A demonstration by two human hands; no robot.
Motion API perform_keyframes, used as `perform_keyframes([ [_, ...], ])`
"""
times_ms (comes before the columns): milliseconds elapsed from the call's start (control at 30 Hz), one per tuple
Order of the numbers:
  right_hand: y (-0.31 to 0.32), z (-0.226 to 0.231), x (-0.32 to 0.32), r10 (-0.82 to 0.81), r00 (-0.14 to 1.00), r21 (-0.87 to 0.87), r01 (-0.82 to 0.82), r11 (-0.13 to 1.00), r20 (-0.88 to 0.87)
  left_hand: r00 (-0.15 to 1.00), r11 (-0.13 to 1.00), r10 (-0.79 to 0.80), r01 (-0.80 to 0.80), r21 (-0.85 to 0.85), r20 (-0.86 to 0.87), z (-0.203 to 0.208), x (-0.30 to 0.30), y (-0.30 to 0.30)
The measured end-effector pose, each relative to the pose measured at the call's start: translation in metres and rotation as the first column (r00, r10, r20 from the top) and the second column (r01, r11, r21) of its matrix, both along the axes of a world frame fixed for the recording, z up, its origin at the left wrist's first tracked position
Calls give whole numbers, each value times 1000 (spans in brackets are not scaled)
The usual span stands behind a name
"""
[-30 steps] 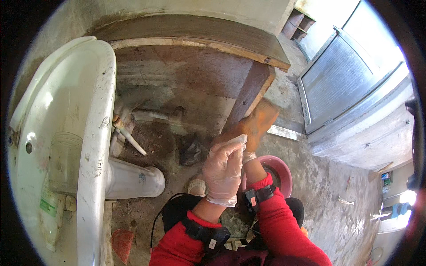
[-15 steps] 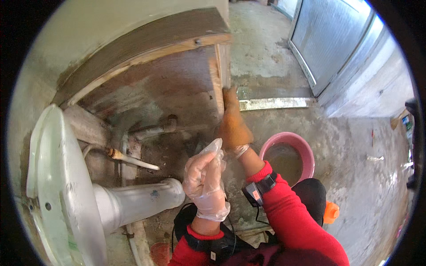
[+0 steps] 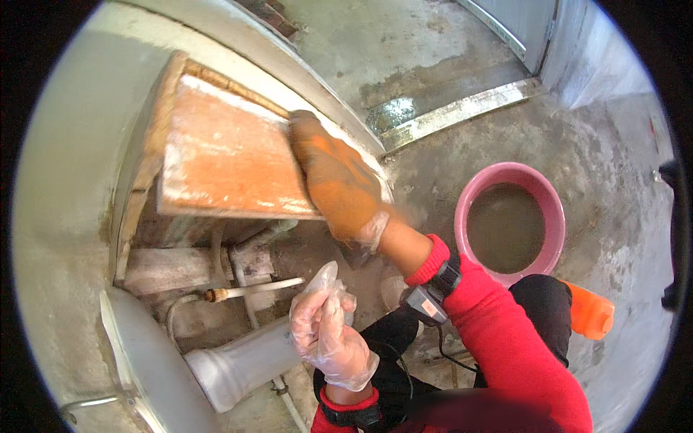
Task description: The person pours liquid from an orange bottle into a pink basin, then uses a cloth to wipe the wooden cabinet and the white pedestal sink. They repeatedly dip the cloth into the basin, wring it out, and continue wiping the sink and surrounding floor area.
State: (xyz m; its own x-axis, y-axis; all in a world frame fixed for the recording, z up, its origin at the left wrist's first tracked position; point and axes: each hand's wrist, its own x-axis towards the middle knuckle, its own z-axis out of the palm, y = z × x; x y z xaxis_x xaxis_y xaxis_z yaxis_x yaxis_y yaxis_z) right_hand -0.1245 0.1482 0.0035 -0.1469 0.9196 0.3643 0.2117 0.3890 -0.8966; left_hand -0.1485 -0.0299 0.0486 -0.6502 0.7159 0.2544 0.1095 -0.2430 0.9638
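The right hand (image 3: 333, 173), in an orange-brown work glove (image 3: 346, 206), had its fingers nearly straight against the orange panel (image 3: 227, 162), which extended to their left; I cannot tell their grip. The left hand's (image 3: 333, 339) fingers were half curled, visibly empty, beside a white pipe (image 3: 263, 290).

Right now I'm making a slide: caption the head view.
Orange-gloved right hand at a board, left hand in clear plastic, pink basin nearby.

The left hand (image 3: 330, 339) partly hides the pedestal (image 3: 242, 364); the lower edge crops the washbasin (image 3: 155, 364).
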Motion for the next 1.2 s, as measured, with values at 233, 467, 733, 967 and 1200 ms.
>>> perform_keyframes([
  [233,32,-87,0,-414,888,284,351,892,202,988,993,-118,115,-34,-95,-9,9,14],
  [467,26,-189,-4,-25,930,-444,198,874,366,970,976,-206,194,-102,-127,-21,19,30],
  [733,47,-82,3,-199,980,144,198,970,-9,970,972,-207,189,-139,-130,-22,22,28],
  [967,53,-180,-18,-255,953,-41,265,963,166,977,975,-160,135,-179,-139,-24,28,41],
  [1200,41,-258,-45,-263,935,-272,324,906,238,953,964,-219,179,-196,-209,-30,27,51],
])
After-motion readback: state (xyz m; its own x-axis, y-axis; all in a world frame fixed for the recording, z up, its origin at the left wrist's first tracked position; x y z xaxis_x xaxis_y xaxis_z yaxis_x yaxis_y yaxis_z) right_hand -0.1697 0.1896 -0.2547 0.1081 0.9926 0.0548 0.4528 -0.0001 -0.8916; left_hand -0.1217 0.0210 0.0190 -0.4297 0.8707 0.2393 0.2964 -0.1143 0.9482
